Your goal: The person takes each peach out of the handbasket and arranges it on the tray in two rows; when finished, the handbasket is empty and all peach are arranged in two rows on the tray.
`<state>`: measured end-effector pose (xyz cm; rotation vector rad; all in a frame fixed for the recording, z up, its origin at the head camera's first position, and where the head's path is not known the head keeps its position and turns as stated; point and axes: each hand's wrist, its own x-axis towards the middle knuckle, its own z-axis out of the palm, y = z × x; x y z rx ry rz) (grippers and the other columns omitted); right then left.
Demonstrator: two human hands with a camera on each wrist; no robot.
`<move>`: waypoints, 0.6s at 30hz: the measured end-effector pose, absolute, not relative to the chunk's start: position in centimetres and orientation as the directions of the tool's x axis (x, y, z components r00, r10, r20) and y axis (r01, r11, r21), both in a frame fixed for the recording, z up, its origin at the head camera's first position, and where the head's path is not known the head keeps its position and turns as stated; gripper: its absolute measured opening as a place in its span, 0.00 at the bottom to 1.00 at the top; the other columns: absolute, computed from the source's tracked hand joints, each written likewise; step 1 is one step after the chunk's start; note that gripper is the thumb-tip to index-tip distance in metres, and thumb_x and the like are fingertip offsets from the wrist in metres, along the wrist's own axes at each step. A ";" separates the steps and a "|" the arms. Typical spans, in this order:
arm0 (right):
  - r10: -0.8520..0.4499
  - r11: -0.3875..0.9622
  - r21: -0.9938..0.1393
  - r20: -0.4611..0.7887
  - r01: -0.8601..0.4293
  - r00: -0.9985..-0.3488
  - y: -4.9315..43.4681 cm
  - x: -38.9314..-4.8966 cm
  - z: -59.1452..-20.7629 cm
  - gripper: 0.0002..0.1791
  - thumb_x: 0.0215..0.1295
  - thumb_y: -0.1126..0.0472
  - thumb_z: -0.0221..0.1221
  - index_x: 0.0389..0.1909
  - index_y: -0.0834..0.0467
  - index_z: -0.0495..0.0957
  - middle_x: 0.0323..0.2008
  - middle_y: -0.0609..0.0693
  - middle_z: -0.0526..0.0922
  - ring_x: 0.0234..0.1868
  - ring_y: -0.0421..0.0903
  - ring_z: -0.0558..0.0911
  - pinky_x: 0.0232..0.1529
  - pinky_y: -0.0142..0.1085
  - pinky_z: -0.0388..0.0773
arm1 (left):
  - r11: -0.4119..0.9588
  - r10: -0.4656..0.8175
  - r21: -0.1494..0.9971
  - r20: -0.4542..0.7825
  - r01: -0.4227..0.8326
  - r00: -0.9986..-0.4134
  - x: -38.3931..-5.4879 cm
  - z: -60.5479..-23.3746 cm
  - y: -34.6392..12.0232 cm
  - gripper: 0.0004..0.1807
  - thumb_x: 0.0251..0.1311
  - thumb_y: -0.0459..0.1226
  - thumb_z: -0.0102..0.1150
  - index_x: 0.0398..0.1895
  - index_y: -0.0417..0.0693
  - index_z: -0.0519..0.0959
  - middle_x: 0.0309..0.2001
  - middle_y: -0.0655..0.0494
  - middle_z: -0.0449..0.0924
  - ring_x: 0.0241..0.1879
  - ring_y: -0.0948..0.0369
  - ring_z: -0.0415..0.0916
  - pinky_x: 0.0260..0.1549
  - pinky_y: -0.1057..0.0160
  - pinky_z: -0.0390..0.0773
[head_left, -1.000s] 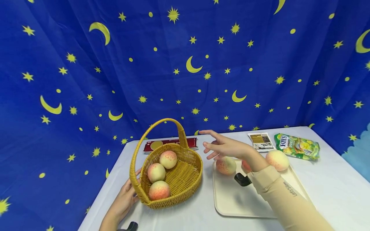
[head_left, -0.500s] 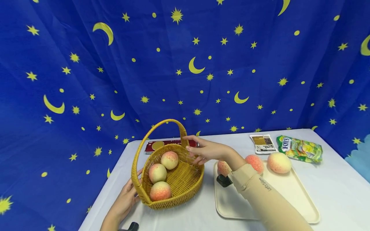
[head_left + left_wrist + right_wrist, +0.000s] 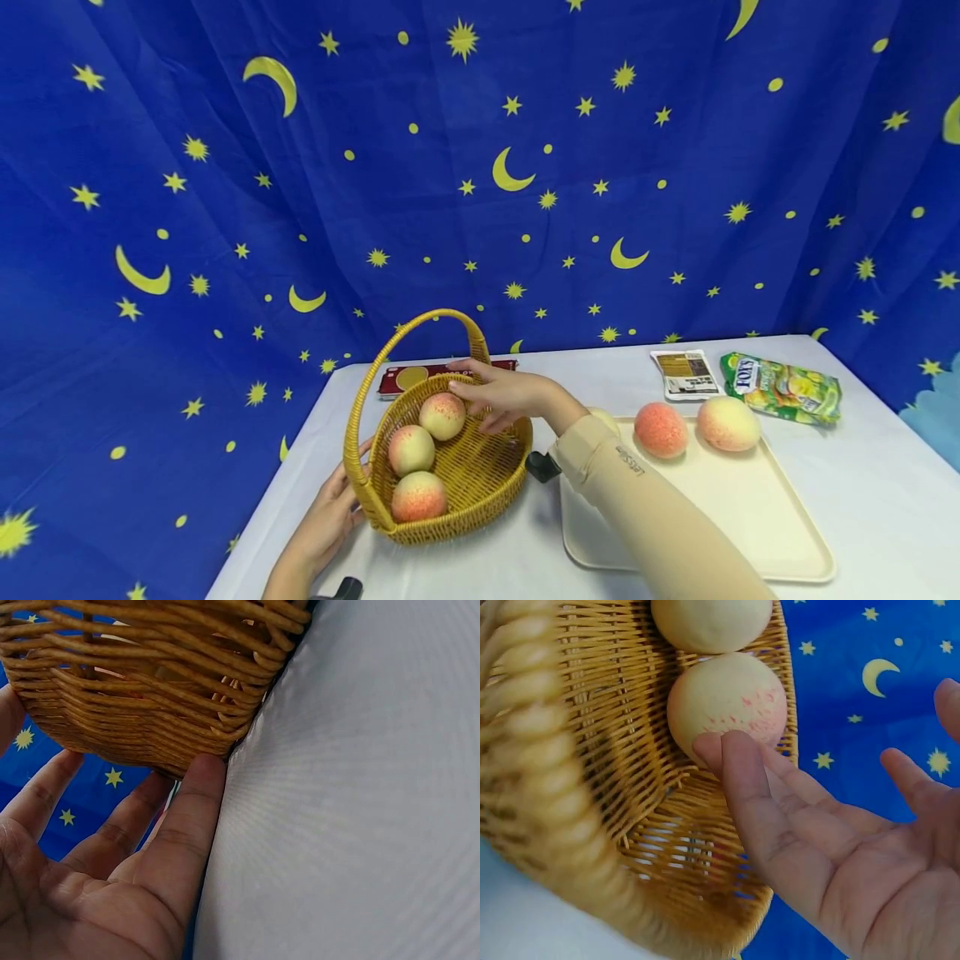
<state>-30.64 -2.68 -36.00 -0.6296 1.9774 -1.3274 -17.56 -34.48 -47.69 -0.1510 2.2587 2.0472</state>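
Note:
A woven wicker basket [image 3: 480,493] with a tall arched handle stands on the white table. Three peaches lie along its left side: rear [image 3: 442,416], middle [image 3: 411,450] and front [image 3: 419,497]. My left hand [image 3: 322,521] rests against the basket's outer left side; in the left wrist view its extended fingertips touch the wicker [image 3: 142,697] low down. Over the basket's right half hovers my right hand [image 3: 513,396], loosely bent and holding nothing. In the right wrist view its fingertips overlap the nearest peach [image 3: 727,701]; whether they touch it I cannot tell.
A cream tray [image 3: 720,533] to the right bears a red peach [image 3: 661,430], a pale peach [image 3: 728,423] and another peach [image 3: 603,419] partly behind the sleeve. Behind it lie a small packet [image 3: 686,375] and a green FOX'S bag [image 3: 782,387]. A red package [image 3: 397,381] sits behind the basket.
My right hand has moved left, from above the tray's left edge to over the basket. The left hand keeps its place at the basket, and the peaches stay put.

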 end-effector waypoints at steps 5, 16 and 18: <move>-0.688 0.385 -0.923 -0.285 -0.002 -0.667 -4.0 -31.0 -36.0 0.36 0.85 0.38 0.48 0.86 0.39 0.51 0.74 0.68 0.72 0.63 0.70 0.83 0.61 0.57 0.85 | 0.096 -0.013 0.986 -0.138 -0.139 -0.990 -17.6 -47.7 -34.6 0.33 0.83 0.48 0.50 0.86 0.60 0.58 0.85 0.42 0.56 0.79 0.42 0.61 0.69 0.34 0.76; -0.629 0.407 -0.907 -0.363 0.107 -0.687 -5.6 -32.0 -36.7 0.37 0.85 0.37 0.47 0.87 0.38 0.49 0.73 0.73 0.71 0.65 0.73 0.82 0.63 0.59 0.84 | 0.099 -0.030 0.983 -0.151 -0.154 -0.988 -17.7 -47.8 -34.6 0.33 0.82 0.47 0.52 0.86 0.58 0.59 0.85 0.42 0.56 0.69 0.57 0.70 0.64 0.41 0.81; -0.616 0.416 -0.900 -0.384 0.129 -0.688 -5.7 -32.2 -36.9 0.37 0.85 0.37 0.47 0.87 0.37 0.49 0.73 0.75 0.70 0.66 0.73 0.80 0.64 0.60 0.83 | 0.100 -0.033 0.983 -0.152 -0.154 -0.988 -17.6 -47.7 -34.6 0.33 0.82 0.47 0.52 0.85 0.58 0.59 0.85 0.42 0.56 0.70 0.56 0.70 0.65 0.39 0.80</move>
